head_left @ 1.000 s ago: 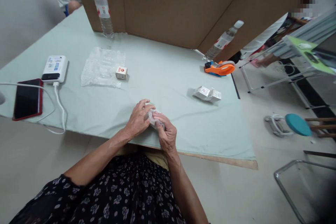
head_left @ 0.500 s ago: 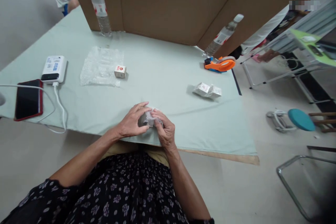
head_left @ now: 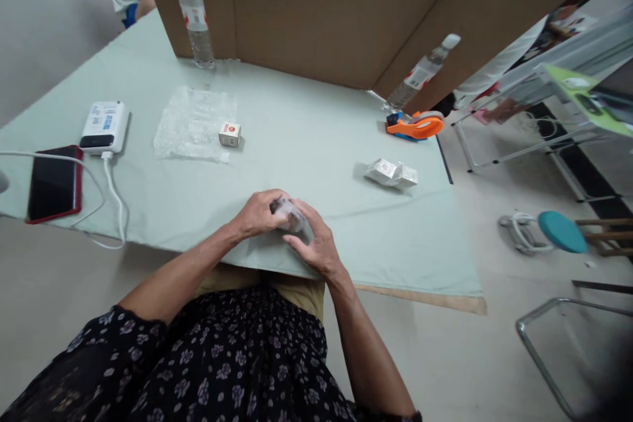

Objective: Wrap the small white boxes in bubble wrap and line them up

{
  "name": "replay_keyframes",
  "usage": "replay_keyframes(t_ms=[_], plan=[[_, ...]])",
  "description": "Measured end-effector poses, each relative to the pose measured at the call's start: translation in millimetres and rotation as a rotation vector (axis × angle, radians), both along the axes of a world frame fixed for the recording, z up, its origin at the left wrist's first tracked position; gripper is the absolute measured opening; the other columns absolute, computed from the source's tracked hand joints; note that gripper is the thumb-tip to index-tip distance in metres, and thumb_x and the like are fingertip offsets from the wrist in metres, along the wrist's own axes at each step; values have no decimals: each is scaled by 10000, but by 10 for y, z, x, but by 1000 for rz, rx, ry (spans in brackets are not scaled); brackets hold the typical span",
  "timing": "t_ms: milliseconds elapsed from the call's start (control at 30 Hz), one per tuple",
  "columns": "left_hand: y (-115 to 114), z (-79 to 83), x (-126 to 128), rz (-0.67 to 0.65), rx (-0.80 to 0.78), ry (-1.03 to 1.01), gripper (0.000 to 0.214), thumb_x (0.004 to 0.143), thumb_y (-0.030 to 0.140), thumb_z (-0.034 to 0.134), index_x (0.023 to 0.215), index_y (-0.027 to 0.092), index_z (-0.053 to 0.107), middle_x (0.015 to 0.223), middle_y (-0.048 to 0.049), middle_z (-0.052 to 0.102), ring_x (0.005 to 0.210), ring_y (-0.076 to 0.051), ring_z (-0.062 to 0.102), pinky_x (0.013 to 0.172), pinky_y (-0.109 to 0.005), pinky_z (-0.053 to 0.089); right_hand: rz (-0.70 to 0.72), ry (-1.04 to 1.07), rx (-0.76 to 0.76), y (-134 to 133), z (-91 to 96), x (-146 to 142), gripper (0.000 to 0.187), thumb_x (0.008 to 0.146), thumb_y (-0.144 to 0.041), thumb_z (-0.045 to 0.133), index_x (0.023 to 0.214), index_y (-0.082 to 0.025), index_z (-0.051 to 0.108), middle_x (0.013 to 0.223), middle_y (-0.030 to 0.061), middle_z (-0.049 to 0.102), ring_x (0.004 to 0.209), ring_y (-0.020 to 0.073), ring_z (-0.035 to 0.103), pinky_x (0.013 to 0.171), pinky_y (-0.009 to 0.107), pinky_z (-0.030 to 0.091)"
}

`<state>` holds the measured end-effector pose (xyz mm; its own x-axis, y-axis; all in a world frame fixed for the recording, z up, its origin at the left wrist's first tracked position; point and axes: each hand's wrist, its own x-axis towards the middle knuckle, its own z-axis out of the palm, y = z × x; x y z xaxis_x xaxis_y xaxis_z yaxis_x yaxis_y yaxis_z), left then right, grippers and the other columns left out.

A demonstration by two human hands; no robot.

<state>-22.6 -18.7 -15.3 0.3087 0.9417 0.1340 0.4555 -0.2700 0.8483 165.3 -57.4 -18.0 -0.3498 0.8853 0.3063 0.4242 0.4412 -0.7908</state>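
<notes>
Near the front edge of the table, both hands are on a small bundle in clear, crinkled plastic wrap (head_left: 295, 221). My left hand (head_left: 262, 212) grips its left end, fingers curled over the top. On the other side my right hand (head_left: 317, 237) curves around the bundle, thumb and fingers against it. What the wrap encloses is blurred and partly covered by my fingers. Beyond my left hand, a small white printed box (head_left: 230, 134) stands at the edge of a flat sheet of bubble wrap (head_left: 190, 125). Two white boxes in clear wrap (head_left: 390, 173) lie to the right.
An orange tape dispenser (head_left: 415, 125) sits near the right edge. Two water bottles (head_left: 195, 20) stand against a brown cardboard partition (head_left: 306, 13). At left are a white power bank (head_left: 105, 126), its cable and a phone (head_left: 54, 184). A teal stool (head_left: 562, 232) is on the floor.
The wrapped bundle has turned between my hands and now slants down to the right. My left fingers have closed more around it, and my right hand has shifted slightly right.
</notes>
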Motion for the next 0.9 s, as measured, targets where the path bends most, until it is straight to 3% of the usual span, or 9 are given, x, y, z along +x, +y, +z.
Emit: replay_keyframes(t_ms=[67, 167, 267, 367, 500, 633, 767, 900], plan=[[112, 73, 66, 70, -105, 101, 193, 772, 309, 565, 825, 164, 680, 736, -9, 668, 691, -162, 595, 689, -289, 496, -25, 1, -68, 177, -4, 32, 577, 812, -352, 709, 1347, -202, 554, 1366, 119, 615, 1265, 263, 571, 1091, 421, 434], [251, 135, 106, 114, -141, 162, 243, 780, 365, 544, 733, 150, 648, 722, -40, 638, 764, -201, 582, 731, -319, 481, -49, 79, -185, 432, -33, 41, 517, 802, -391, 701, 1265, -182, 602, 1214, 102, 690, 1075, 239, 650, 980, 382, 495], [313, 108, 54, -43, -276, -135, 360, 777, 404, 577, 986, 124, 662, 935, -75, 684, 919, -230, 612, 813, -335, 496, -20, 200, -312, 604, -48, 26, 487, 794, -446, 700, 1200, -187, 631, 1093, 65, 714, 946, 215, 655, 882, 345, 515], [339, 22, -9, -150, -408, -412, 562, 736, 341, 664, 1246, 128, 563, 1145, -96, 669, 1053, -237, 617, 916, -348, 485, -3, 299, -412, 705, -42, 21, 438, 798, -474, 691, 1125, -183, 656, 999, 38, 711, 894, 202, 637, 824, 316, 503], [382, -36, -6, -99, -502, -551, 639, 671, 260, 734, 1266, 125, 546, 1219, -119, 650, 1134, -252, 602, 985, -368, 463, -14, 295, -454, 781, -21, 45, 352, 833, -479, 644, 1025, -185, 669, 882, 3, 672, 802, 167, 592, 752, 280, 465], [367, 31, 20, -31, -628, -627, 707, 620, 247, 766, 1275, 110, 538, 1245, -141, 645, 1161, -277, 596, 969, -387, 482, -20, 182, -489, 767, -3, 63, 341, 847, -512, 609, 905, -181, 669, 731, -20, 601, 678, 140, 517, 640, 256, 412], [299, 75, 28, 47, -651, -597, 718, 589, 221, 772, 1263, 108, 554, 1242, -141, 651, 1174, -288, 595, 995, -409, 471, -53, 183, -459, 737, -10, 59, 340, 846, -515, 612, 921, -189, 676, 775, -10, 634, 714, 147, 540, 680, 265, 434], [273, 69, 46, 50, -631, -585, 706, 578, 194, 735, 1256, 102, 564, 1257, -138, 648, 1176, -283, 594, 1017, -405, 452, -75, 335, -489, 845, -12, 27, 346, 832, -520, 615, 921, -193, 683, 803, 0, 654, 731, 148, 563, 707, 274, 456]])
